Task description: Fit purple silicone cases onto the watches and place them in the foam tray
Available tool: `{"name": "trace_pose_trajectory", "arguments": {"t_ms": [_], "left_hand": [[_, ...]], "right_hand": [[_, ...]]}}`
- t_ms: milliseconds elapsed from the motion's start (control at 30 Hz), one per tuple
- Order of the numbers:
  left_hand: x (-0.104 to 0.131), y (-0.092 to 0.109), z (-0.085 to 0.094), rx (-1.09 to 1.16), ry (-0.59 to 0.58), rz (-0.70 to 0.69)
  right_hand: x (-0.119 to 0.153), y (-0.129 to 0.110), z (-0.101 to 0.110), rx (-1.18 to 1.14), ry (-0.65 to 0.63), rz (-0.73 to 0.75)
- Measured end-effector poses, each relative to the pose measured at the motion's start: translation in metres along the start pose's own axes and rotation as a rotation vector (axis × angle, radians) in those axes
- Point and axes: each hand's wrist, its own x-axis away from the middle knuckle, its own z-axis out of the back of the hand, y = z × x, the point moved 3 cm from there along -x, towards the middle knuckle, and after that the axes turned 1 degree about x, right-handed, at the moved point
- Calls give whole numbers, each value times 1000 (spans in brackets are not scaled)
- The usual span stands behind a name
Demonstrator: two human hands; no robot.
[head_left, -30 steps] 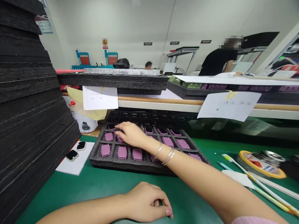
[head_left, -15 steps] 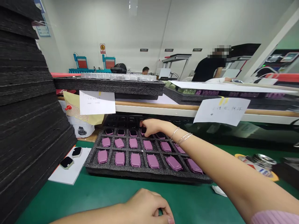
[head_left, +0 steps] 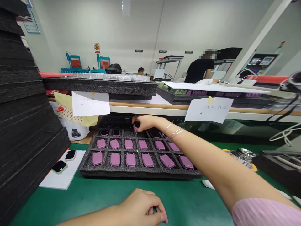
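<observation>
A black foam tray (head_left: 141, 173) on the green bench holds rows of purple watch cases. In its nearer rows the cases, like this purple watch case (head_left: 130, 159), lie with plain purple sides up; farther back, dark screens face up. My right hand (head_left: 145, 122) reaches over the back rows, fingers closed on a purple watch (head_left: 136, 126) with a dark face, slightly above the tray. Beside it, one foam compartment (head_left: 129, 134) is bare. My left hand (head_left: 147, 207) rests on the bench in front of the tray, fingers curled, with nothing visible in them.
Left of the tray, two watches lie on a white pad (head_left: 56, 180), beside a tall stack of black foam trays (head_left: 21, 110). A shelf edge (head_left: 141, 107) with hanging paper notes crosses behind. To the right stand a metal-lidded jar (head_left: 245, 153) and a dark box. Two people are farther back.
My right hand has moved a little left along the back row, and a watch that lay in the now bare compartment is gone from it. The view has shifted slightly; my left hand stays put.
</observation>
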Motion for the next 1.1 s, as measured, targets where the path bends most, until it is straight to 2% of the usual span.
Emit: {"name": "trace_pose_trajectory", "arguments": {"t_ms": [133, 233, 300, 400, 567, 700, 767, 867, 933, 1033, 1100], "left_hand": [[-3, 1, -1, -17, 3, -2], [-3, 2, -2, -29, 5, -1], [-3, 2, -2, -33, 5, 1], [0, 2, -1, -32, 2, 6], [-1, 2, 1, -23, 2, 12], [-3, 4, 1, -7, 9, 11], [-2, 5, 1, 6, 14, 14], [2, 6, 0, 44, 26, 23], [3, 6, 0, 101, 37, 42], [1, 8, 2, 237, 50, 91], [-2, 17, 11, 392, 138, 108]], "right_hand": [[30, 39, -9, 63, -119, -85], [41, 49, -26, 67, -186, -98], [43, 49, -33, 65, -181, -99], [47, 51, -32, 71, -131, -111], [67, 76, -24, 97, -93, -222], [78, 92, -36, 58, -146, -266], [78, 95, -43, 22, -130, -267], [80, 93, -42, -36, -34, -274], [87, 84, -34, -84, 91, -272], [114, 52, -23, -192, 343, -236], [138, 20, -23, -296, 497, -180]]}}
